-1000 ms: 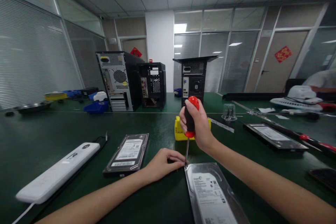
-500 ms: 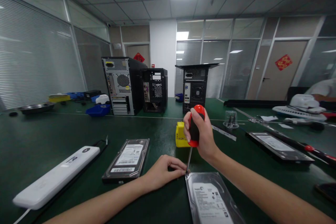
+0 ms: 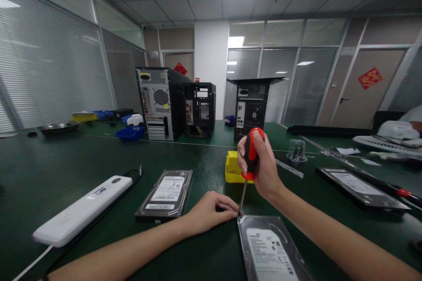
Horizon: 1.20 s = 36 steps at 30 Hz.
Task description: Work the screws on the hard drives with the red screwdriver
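Compared with one second ago, both hands keep their pose (only the view has shifted). The right hand grips the red-and-black screwdriver upright, its tip on the far left corner of the silver hard drive lying near on the green table. The left hand, fingers curled, pinches beside the tip.

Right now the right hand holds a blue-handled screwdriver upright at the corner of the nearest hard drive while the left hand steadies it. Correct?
Not quite: the head view shows the screwdriver handle is red and black, not blue. The right hand holds it upright at the corner of the nearest hard drive, with the left hand at that corner.
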{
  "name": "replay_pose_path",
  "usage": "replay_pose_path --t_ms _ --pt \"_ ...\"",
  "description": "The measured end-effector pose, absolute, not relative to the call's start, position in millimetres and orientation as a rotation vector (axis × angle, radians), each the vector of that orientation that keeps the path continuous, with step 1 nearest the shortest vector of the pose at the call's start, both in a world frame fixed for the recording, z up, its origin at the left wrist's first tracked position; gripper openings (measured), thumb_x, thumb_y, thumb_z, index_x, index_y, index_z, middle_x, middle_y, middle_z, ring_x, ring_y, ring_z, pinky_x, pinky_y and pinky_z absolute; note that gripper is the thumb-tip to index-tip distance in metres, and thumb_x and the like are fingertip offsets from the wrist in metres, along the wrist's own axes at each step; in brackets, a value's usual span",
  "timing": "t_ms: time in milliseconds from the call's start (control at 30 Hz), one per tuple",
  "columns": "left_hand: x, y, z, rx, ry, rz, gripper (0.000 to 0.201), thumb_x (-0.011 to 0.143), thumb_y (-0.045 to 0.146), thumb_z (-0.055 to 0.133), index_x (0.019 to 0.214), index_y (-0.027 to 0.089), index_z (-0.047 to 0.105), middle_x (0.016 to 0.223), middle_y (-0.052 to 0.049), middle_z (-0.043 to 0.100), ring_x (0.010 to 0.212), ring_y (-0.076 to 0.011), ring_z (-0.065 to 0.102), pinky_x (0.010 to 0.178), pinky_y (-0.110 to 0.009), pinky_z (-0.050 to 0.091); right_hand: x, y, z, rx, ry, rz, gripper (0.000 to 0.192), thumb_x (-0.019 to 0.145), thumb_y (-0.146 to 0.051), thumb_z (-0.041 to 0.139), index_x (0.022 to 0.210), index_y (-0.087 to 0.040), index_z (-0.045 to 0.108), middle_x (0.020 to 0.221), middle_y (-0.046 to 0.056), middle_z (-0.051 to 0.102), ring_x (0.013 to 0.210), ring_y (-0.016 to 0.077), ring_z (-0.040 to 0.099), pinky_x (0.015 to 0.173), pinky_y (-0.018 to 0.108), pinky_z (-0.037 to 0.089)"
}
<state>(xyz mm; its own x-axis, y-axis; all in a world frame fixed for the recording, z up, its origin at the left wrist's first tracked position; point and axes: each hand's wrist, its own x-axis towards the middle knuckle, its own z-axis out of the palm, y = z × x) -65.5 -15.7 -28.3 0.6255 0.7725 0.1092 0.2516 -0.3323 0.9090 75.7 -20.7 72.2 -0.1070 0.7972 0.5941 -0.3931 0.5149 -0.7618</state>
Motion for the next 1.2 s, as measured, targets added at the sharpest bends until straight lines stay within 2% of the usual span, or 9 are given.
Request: replay_pose_path --t_ms 100,267,467,633,733,833,967,1067,1200 --pt "-65.9 -15.4 -28.8 1.888 0.813 0.685 0.027 0.079 0.028 0.06 0.095 0.009 0.07 0.092 -0.011 0.072 0.086 -0.0202 0.067 0.079 -0.027 0.05 75.0 -20.6 72.7 -0.352 -1.285 1.057 0.03 0.084 -0.048 0.052 0.079 -0.021 0.041 0.063 -0.006 0.047 0.038 0.0038 0.041 0.038 0.018 0.031" --pt "-66.9 -15.8 -28.9 1.895 0.803 0.696 0.026 0.078 0.027 0.061 0.096 0.01 0.07 0.095 -0.01 0.071 0.088 -0.0199 0.067 0.08 -0.027 0.05 76.5 -19.4 75.7 -0.285 -1.287 1.159 0.043 0.088 -0.059 0.03 0.08 -0.02 0.046 0.057 -0.005 0.045 0.035 0.0052 0.038 0.036 0.02 0.028" --pt "-68.0 -15.8 -30.4 1.897 0.792 0.702 0.026 0.079 0.027 0.061 0.097 0.01 0.07 0.095 -0.01 0.071 0.088 -0.0194 0.067 0.081 -0.027 0.05 76.1 -23.9 76.4 -0.317 -1.313 1.171 0.035 0.081 -0.049 0.055 0.071 -0.019 0.04 0.055 -0.006 0.044 0.034 0.0034 0.035 0.034 0.018 0.022" --pt "-67.8 -16.4 -29.1 1.898 0.784 0.696 0.026 0.079 0.028 0.061 0.096 0.011 0.07 0.095 -0.008 0.071 0.088 -0.0183 0.066 0.081 -0.026 0.049 77.3 -21.5 74.7 -0.296 -1.299 1.174 0.036 0.088 -0.052 0.04 0.083 -0.018 0.052 0.067 -0.002 0.053 0.04 0.006 0.046 0.04 0.021 0.033" --pt "-67.3 -16.6 -28.3 1.893 0.797 0.695 0.027 0.079 0.028 0.061 0.097 0.011 0.07 0.095 -0.009 0.071 0.088 -0.0191 0.066 0.081 -0.027 0.05 77.7 -20.5 74.7 -0.28 -1.304 1.221 0.043 0.089 -0.054 0.033 0.088 -0.018 0.056 0.068 -0.001 0.053 0.041 0.0068 0.045 0.041 0.023 0.035" --pt "-67.1 -16.6 -28.2 1.891 0.806 0.693 0.027 0.079 0.028 0.062 0.097 0.01 0.07 0.095 -0.01 0.071 0.088 -0.0196 0.067 0.081 -0.027 0.05 76.1 -22.7 76.2 -0.291 -1.285 1.215 0.036 0.087 -0.055 0.039 0.091 -0.022 0.052 0.064 -0.004 0.051 0.039 0.0068 0.041 0.039 0.021 0.032" --pt "-67.5 -16.6 -28.5 1.892 0.8 0.693 0.027 0.079 0.027 0.061 0.098 0.011 0.07 0.095 -0.009 0.071 0.088 -0.0189 0.067 0.081 -0.027 0.05 72.8 -24.9 77.4 -0.357 -1.308 1.147 0.03 0.081 -0.05 0.054 0.078 -0.022 0.043 0.056 -0.006 0.047 0.037 0.0064 0.037 0.037 0.02 0.027" --pt "-67.8 -16.7 -28.5 1.893 0.796 0.694 0.026 0.079 0.027 0.061 0.098 0.011 0.07 0.095 -0.009 0.071 0.088 -0.0188 0.067 0.082 -0.027 0.05 73.1 -22.8 76.0 -0.358 -1.306 1.129 0.03 0.084 -0.05 0.05 0.076 -0.022 0.042 0.051 -0.006 0.045 0.037 0.0077 0.038 0.037 0.021 0.028" --pt "-67.7 -16.5 -28.1 1.892 0.8 0.693 0.028 0.078 0.027 0.062 0.098 0.01 0.07 0.094 -0.01 0.071 0.087 -0.0194 0.067 0.081 -0.027 0.05 76.5 -19.0 73.7 -0.299 -1.244 1.181 0.031 0.088 -0.05 0.041 0.084 -0.021 0.049 0.062 -0.003 0.051 0.041 0.008 0.046 0.037 0.021 0.032"
